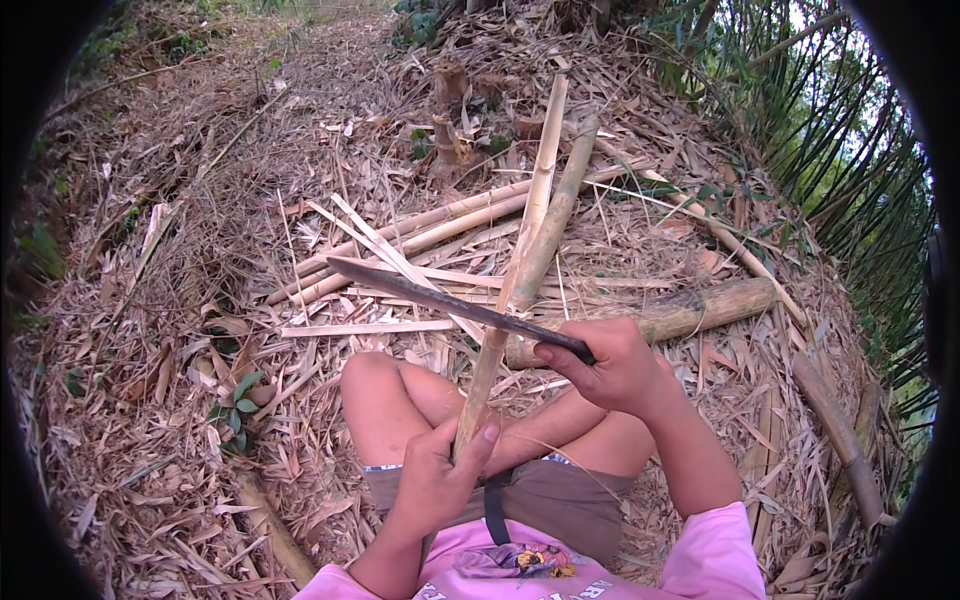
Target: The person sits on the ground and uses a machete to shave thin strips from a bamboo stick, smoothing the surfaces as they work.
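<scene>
**Bamboo strip and blade meet at centre frame**

Bamboo everywhere, and right in the middle the person sits with bare knees drawn up. Left hand [438, 478], low centre, fingers wrapped tight around the near end of a long split bamboo strip [520, 250], thumb pressed up along it. That strip runs from the hand up toward the top centre of the frame, tilting slightly right. Right hand [610, 365], just right of centre, is clenched around the handle of a dark long-bladed knife [450, 300], wrist bent, forearm rising from a pink sleeve at the lower right. Blade points up and left, crossing the strip just above the knees. Beside the strip lies a rounder bamboo pole [560, 210], and a thick bamboo log [690, 310] sits behind the right hand. Dry leaf litter [170, 300] covers the ground all around.
</scene>
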Available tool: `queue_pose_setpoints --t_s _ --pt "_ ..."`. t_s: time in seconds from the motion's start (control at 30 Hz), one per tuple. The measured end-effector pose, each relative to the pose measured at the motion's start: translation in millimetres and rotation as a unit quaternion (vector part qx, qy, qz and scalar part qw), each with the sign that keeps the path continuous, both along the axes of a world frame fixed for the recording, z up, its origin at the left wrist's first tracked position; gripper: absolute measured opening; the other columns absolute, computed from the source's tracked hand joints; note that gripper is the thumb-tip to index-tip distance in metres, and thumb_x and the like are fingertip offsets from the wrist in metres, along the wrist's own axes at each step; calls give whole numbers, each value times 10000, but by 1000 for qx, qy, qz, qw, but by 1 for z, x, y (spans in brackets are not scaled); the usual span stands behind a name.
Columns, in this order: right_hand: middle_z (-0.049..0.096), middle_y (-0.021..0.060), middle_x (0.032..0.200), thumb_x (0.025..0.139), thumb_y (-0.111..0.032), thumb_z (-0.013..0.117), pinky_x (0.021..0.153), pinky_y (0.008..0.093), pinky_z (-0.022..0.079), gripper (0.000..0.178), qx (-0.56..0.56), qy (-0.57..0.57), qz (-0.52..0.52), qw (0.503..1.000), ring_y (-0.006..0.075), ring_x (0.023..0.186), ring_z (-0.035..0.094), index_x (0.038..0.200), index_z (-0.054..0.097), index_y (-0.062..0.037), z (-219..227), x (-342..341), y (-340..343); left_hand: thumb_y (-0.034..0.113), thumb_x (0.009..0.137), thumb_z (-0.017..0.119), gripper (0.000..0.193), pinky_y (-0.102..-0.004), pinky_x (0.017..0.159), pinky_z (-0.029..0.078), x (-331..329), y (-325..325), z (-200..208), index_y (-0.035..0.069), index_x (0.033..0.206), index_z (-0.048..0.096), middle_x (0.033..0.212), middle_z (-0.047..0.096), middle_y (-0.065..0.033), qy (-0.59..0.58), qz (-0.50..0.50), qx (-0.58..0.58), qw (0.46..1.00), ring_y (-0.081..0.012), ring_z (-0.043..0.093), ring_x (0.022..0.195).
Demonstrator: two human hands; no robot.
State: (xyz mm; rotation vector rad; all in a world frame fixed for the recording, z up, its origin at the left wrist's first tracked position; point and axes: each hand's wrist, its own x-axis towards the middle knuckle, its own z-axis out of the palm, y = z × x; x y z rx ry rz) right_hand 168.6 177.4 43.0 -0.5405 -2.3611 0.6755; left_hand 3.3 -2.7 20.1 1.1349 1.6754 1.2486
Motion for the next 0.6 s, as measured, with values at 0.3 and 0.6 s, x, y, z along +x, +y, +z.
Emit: queue_pose_setpoints --t_s 0.3,0.6 --pt "528 63 626 695 -141 763 469 378 431 177 248 51 -28 967 257 523 567 773 613 -88 -27 -11 36 137 923 665 153 -308 517 432 -3 3 -7 -10 965 672 615 587 -102 82 8 41 996 -140 559 531" --pt "432 4 577 667 -186 719 426 355 381 198 411 -40 -125 902 174 491 533 673 525 -146 -31 -16 59 166 991 579 200 -259 645 448 -16 7 -15 -11 959 666 742 627 -9 -76 5 -27 997 -60 542 723"
